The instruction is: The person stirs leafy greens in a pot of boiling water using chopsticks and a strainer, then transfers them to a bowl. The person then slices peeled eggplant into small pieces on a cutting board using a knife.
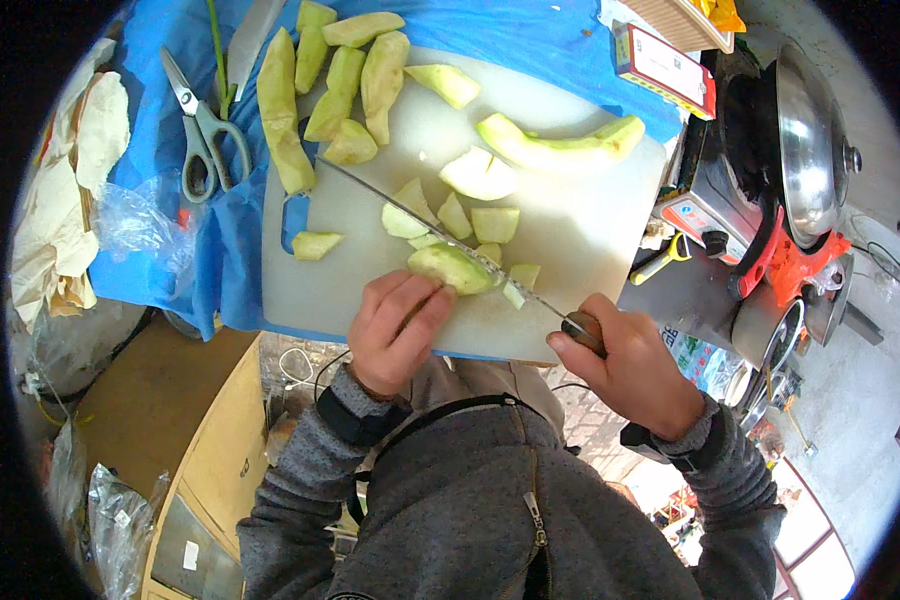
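Observation:
My right hand (630,367) grips the dark handle of a kitchen knife (390,201), whose long blade slants up and left over a white cutting board (570,247). My left hand (401,322) holds a peeled pale green vegetable piece (450,266) against the board, fingertips on its near side. The blade runs along the far right of that piece; whether it is cutting in cannot be told. Small cut chunks (495,225) lie around the blade. Beyond them rest a wedge (480,172) and a long curved strip (570,146). Several peeled lengths (285,112) are gathered at the far left.
Grey-handled scissors (206,139) and a second blade (255,37) lie on the blue cloth (487,22) at left. To the right are a yellow peeler (660,260), a stove (709,217), and a wok with a metal lid (810,150). A box (664,71) sits at far right.

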